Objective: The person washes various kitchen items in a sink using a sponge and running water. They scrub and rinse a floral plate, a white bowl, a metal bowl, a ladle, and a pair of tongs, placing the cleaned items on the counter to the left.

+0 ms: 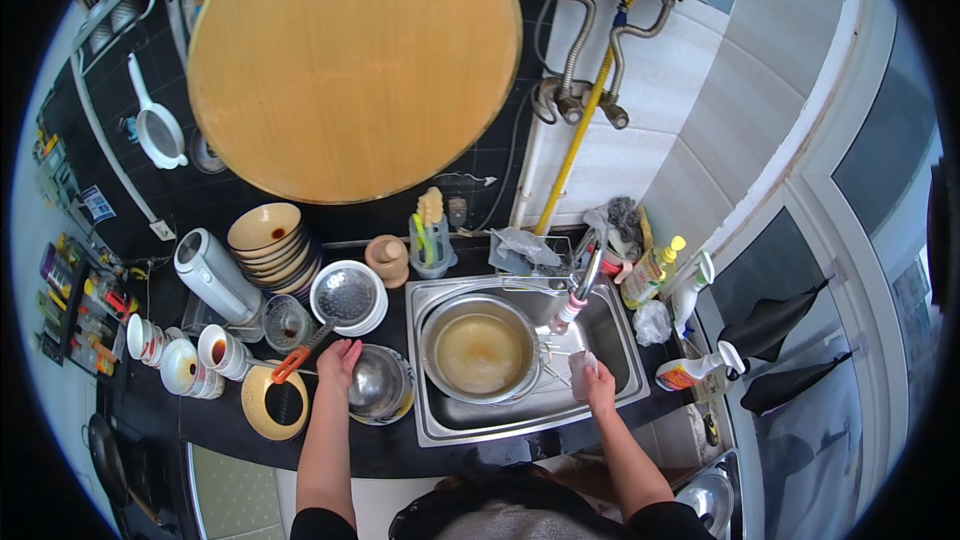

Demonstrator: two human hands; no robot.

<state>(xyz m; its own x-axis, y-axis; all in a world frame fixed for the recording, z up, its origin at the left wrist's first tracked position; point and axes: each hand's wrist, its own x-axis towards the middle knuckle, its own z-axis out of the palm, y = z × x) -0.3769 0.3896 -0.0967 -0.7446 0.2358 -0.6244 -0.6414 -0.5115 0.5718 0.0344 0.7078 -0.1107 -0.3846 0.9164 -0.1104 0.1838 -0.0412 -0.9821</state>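
Observation:
My left hand (340, 361) is at the left rim of a shiny metal bowl (377, 382), its fingers curled against the edge. That bowl rests on a patterned dish left of the sink. Beside the hand lies a tool with an orange handle (291, 364); its far end is dark. Over the right side of the sink (625, 380), my right hand (599, 387) is closed on a small pale, translucent piece (580, 374) whose kind I cannot make out. A large metal pot (481, 348) of cloudy yellowish water sits in the basin, left of that hand.
A faucet (583, 290) arches over the sink. Stacked bowls (264, 228), a white colander (348, 297), a yellow plate (259, 424) and stained cups (219, 349) crowd the left counter. Spray bottles (700, 367) stand at right. A round wooden board (355, 70) hangs behind.

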